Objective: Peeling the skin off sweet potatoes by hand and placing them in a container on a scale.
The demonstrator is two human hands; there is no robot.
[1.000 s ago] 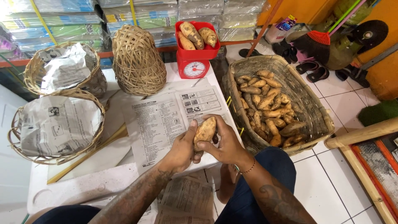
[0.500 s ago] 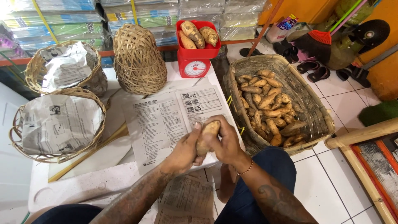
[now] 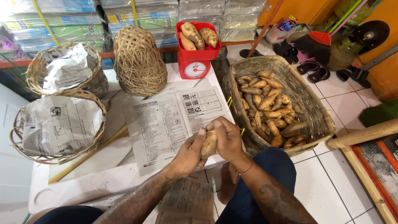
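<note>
Scale [image 3: 194,68] behind newspaper [image 3: 174,120], tuber basket [image 3: 315,112] right.

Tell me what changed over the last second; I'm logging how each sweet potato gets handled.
The right hand has closed over the top of the sweet potato, which now sits lower and mostly hidden between both hands. The left hand still cups it from below. The big basket, red scale and newspaper stayed put.

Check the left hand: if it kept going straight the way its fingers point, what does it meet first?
Likely the red kitchen scale. The left hand, holding the sweet potato with the right hand, points up across the newspaper sheet; height unclear.
</note>
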